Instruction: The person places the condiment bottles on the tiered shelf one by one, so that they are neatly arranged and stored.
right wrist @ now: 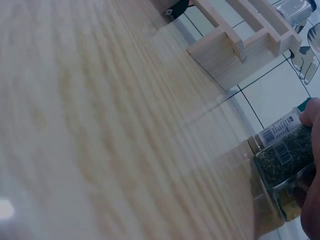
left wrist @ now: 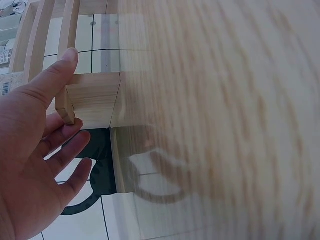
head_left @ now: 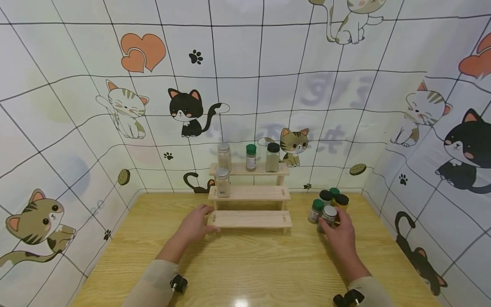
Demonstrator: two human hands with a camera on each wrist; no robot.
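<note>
A three-tier wooden spice rack (head_left: 251, 218) stands near the back of the table. My left hand (head_left: 194, 224) grips the left end of its lowest step; in the left wrist view the thumb lies on one face and fingertips touch the board's end (left wrist: 64, 106). At the right, my right hand (head_left: 341, 234) holds a silver-lidded jar (head_left: 328, 212) of dark green flakes, thumb on one side and fingers on the other. The right wrist view shows this jar (right wrist: 284, 157) beside a green-capped one (right wrist: 276, 131); most of the hand is out of that view.
Close behind the held jar stand several other spice jars (head_left: 325, 196) with black and green caps. The top step carries a clear jar (head_left: 224, 157), a green-capped jar (head_left: 251, 158) and a black-capped jar (head_left: 272, 158). Another silver-lidded jar (head_left: 223, 183) stands on the middle step. Cat-printed cloth walls (head_left: 245, 98) surround the table.
</note>
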